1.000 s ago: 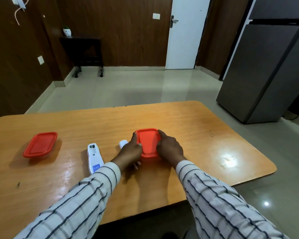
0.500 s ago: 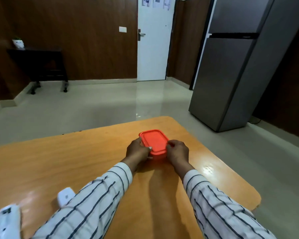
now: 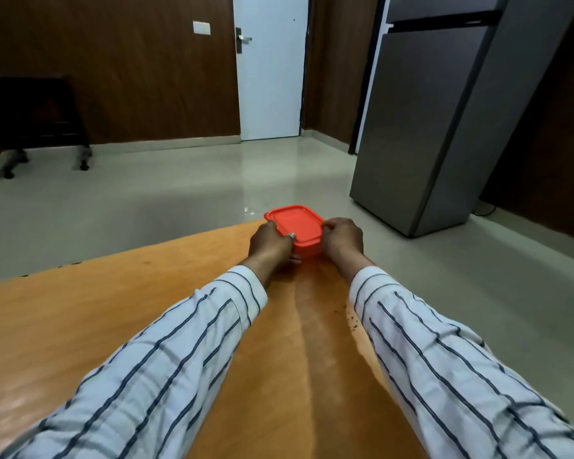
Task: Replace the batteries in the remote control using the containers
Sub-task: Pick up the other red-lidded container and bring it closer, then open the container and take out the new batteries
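A small container with a red lid (image 3: 295,225) sits near the far edge of the wooden table (image 3: 113,313). My left hand (image 3: 269,244) grips its left side, thumb on the lid's edge. On the opposite side my right hand (image 3: 342,238) holds the lid and body. The lid looks closed on the container. The remote control, its white battery cover and the other red-lidded container are out of view.
A grey refrigerator (image 3: 444,111) stands on the floor to the right beyond the table. A white door (image 3: 270,67) is at the back. A dark side table (image 3: 37,117) stands against the wall at the left.
The view has swung right and up, so the remote, its cover and the second container have left the frame. Both hands have stayed clasped on the red-lidded container, now farther along the table.
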